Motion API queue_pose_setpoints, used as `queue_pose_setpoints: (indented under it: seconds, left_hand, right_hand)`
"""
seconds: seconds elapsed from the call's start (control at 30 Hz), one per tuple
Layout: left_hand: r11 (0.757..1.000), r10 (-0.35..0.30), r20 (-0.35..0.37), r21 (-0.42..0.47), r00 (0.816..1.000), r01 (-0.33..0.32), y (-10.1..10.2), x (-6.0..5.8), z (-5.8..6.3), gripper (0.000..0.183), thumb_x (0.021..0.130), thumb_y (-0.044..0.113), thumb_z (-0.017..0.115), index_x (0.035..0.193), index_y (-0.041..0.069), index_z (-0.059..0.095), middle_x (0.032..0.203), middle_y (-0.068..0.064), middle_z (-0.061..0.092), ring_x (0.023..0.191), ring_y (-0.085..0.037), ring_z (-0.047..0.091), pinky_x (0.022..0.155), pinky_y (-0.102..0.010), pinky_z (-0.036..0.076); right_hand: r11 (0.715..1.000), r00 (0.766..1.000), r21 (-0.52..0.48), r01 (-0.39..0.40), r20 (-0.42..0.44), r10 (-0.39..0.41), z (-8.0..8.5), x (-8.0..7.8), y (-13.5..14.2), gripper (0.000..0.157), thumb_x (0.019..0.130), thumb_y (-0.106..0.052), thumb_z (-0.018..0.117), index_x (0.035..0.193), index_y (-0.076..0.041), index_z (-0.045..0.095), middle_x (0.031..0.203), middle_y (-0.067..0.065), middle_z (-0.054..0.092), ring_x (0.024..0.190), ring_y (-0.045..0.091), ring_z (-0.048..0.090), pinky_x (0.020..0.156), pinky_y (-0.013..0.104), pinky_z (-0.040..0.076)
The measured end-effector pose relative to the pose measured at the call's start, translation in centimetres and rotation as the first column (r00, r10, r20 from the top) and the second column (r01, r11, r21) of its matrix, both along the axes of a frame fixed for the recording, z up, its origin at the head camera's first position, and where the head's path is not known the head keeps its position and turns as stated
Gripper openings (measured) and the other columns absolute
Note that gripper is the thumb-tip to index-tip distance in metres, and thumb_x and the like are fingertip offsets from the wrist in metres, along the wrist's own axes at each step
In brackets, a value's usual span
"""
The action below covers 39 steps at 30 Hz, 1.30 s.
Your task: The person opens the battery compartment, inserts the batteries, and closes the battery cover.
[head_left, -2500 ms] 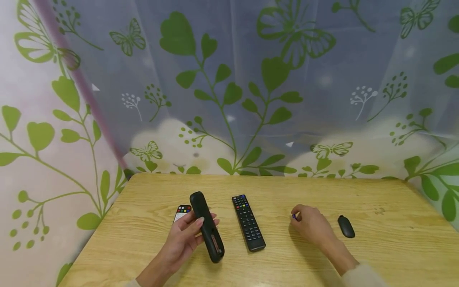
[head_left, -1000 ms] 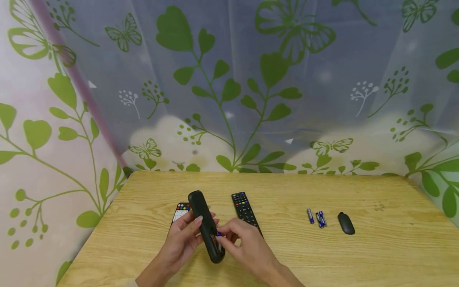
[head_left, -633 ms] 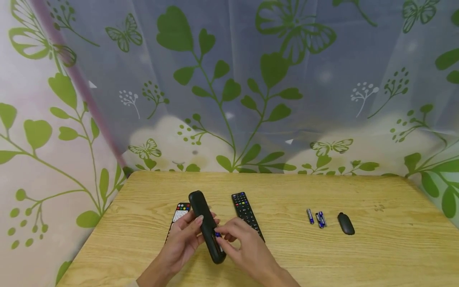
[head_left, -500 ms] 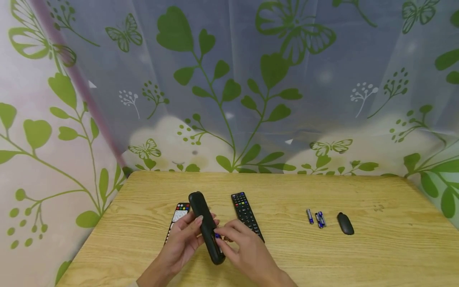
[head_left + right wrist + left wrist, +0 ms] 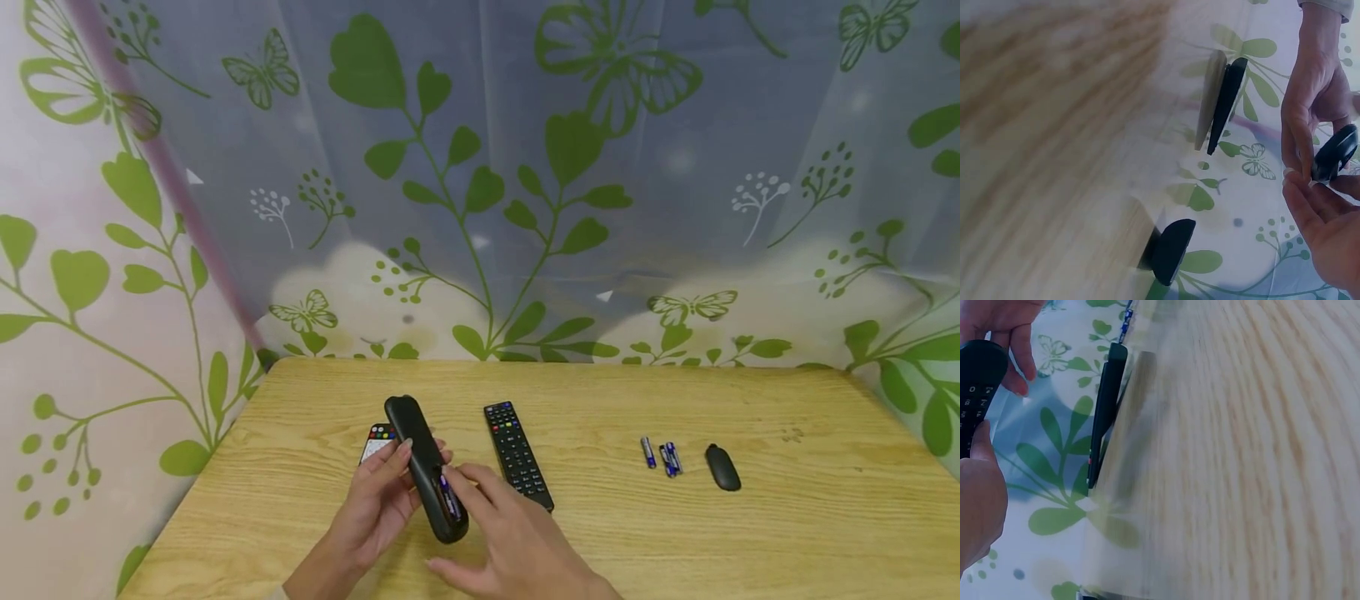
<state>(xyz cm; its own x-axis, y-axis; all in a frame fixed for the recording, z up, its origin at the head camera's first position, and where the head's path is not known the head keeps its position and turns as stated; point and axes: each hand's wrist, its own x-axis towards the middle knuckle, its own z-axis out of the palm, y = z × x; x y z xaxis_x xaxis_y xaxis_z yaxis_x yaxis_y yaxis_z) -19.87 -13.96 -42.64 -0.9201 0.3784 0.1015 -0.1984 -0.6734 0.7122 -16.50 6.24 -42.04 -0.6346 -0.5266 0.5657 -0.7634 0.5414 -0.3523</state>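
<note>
My left hand (image 5: 375, 504) holds a black remote control (image 5: 408, 425) above the table, its back turned up and its battery compartment uncovered. Blue-purple battery casing (image 5: 449, 498) shows inside that compartment. My right hand (image 5: 525, 546) is at the compartment's right side, its index fingertip right at the upper end of the battery and its thumb spread well apart below. Seen from the left wrist, the remote's keypad (image 5: 975, 403) faces the camera, with the left thumb along its edge.
Another black remote (image 5: 519, 454) lies right of the held one; a white-faced remote (image 5: 375, 450) is partly hidden behind the left hand. To the right lie a single battery (image 5: 648, 452), two batteries side by side (image 5: 671, 459), and a small black oval piece (image 5: 723, 467).
My right hand has come from the loose batteries to the held remote, pinched a battery into its compartment, then spread its thumb away. The remote has shifted slightly up and left.
</note>
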Motion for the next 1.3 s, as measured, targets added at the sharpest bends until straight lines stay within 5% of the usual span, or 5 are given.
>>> queue_pose_setpoints:
  seconds: [0.2,0.33,0.57,1.07,1.3]
  left_hand:
    - [1.000,-0.012,0.007,0.018,1.000,0.012,0.1,0.0,0.4,0.032,0.104,0.010,0.039,0.133,-0.002,0.042,0.121,-0.016,0.054,0.112,-0.024,0.058,0.099,-0.038,0.045]
    - [1.000,-0.004,0.023,-0.011,1.000,0.005,0.1,0.2,0.5,0.039,0.104,0.011,0.040,0.139,-0.002,0.032,0.120,-0.015,0.054,0.112,-0.024,0.058,0.099,-0.037,0.046]
    - [1.000,0.015,0.021,0.006,1.000,-0.015,0.0,-0.1,0.6,0.032,0.104,0.011,0.040,0.133,-0.002,0.038,0.121,-0.016,0.055,0.113,-0.025,0.058,0.102,-0.039,0.042]
    - [1.000,0.008,0.022,-0.002,1.000,-0.008,0.0,-0.1,0.1,0.030,0.104,0.013,0.039,0.131,0.001,0.042,0.127,-0.016,0.052,0.119,-0.026,0.054,0.105,-0.039,0.038]
    - [0.999,0.022,0.031,-0.027,0.999,-0.021,0.0,0.0,-0.4,0.035,0.104,0.013,0.041,0.133,-0.004,0.037,0.124,-0.015,0.054,0.119,-0.027,0.054,0.106,-0.040,0.037]
  right_hand:
    - [1.000,0.995,0.002,0.009,-0.099,-0.009,0.2,-0.3,-0.1,0.066,0.078,-0.030,0.080,0.135,-0.009,0.051,0.122,0.002,0.053,0.089,0.010,0.061,0.067,0.020,0.054]
    - [0.999,0.988,0.022,0.023,-0.152,-0.020,0.3,-0.3,-0.1,0.062,0.075,-0.027,0.080,0.129,-0.008,0.056,0.116,0.002,0.054,0.080,0.008,0.060,0.062,0.018,0.052]
    - [0.998,0.984,0.045,0.053,-0.175,-0.044,0.3,-0.2,-0.1,0.049,0.080,-0.028,0.077,0.122,-0.006,0.063,0.107,-0.001,0.056,0.074,0.005,0.058,0.059,0.014,0.050]
    - [0.998,0.993,0.034,0.044,-0.108,-0.040,-0.3,0.2,0.2,0.056,0.080,-0.025,0.079,0.129,-0.008,0.060,0.114,0.001,0.058,0.086,0.008,0.061,0.067,0.019,0.053]
    - [0.998,0.998,0.050,0.027,-0.060,-0.024,-0.3,0.4,1.0,0.050,0.086,-0.039,0.071,0.126,-0.011,0.062,0.118,-0.001,0.058,0.098,0.010,0.060,0.077,0.026,0.054]
